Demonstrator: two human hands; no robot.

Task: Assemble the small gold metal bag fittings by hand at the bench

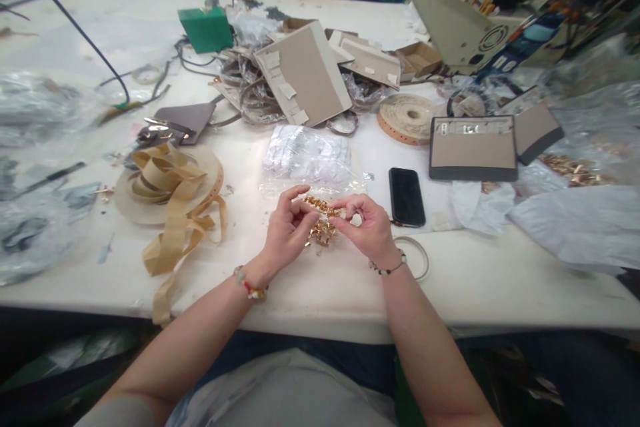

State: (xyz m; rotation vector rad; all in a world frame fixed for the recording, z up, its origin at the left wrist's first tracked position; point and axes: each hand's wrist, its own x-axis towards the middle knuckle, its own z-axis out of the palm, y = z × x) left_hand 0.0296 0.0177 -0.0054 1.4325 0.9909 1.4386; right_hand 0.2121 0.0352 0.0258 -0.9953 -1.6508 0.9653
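Note:
A small heap of shiny gold metal clips [321, 227] lies on the white table [320, 293] near its front edge. My left hand [287, 227] curls over the heap's left side, thumb and fingers pinched on one of the clips. My right hand [363, 221] meets it from the right, its fingers also pinched together at the gold pieces. Both wrists wear bead bracelets. A clear plastic bag of white parts [310, 157] lies just behind the heap.
A black phone [407, 196] lies right of my hands. Tan strap loops on a disc [170, 183] sit left. Grey bag panels [473, 147], a beige panel [303, 73], a tape roll [407, 118], a green box [206, 29] and plastic wrap crowd the back.

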